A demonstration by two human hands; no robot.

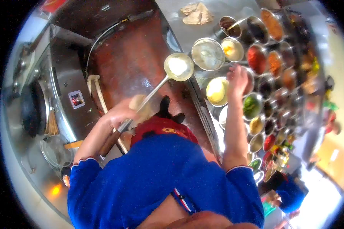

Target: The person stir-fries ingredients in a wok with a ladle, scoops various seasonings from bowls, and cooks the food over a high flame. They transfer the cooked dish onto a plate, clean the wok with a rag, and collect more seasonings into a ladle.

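My left hand (120, 113) is closed around the shaft of a long metal ladle (153, 91), whose round bowl (178, 66) points forward over the floor. A beige cloth (142, 107), blurred, is bunched at the same hand. My right hand (237, 79) is over the containers on the right, its fingers slightly bent and apart, with nothing visible in them. Close to it are a bowl of yellow contents (217, 91), a pot with pale liquid (208, 54), a small pot with something orange (232, 49) and one with chopped greens (253, 106).
Many containers, including one of red sauce (257, 58), crowd the right counter. A crumpled brown cloth (197, 13) lies at its far end. On the left are a dark wok (33, 108), a bamboo brush (52, 122) and a wire strainer (55, 150). Another person (290, 194) is at lower right.
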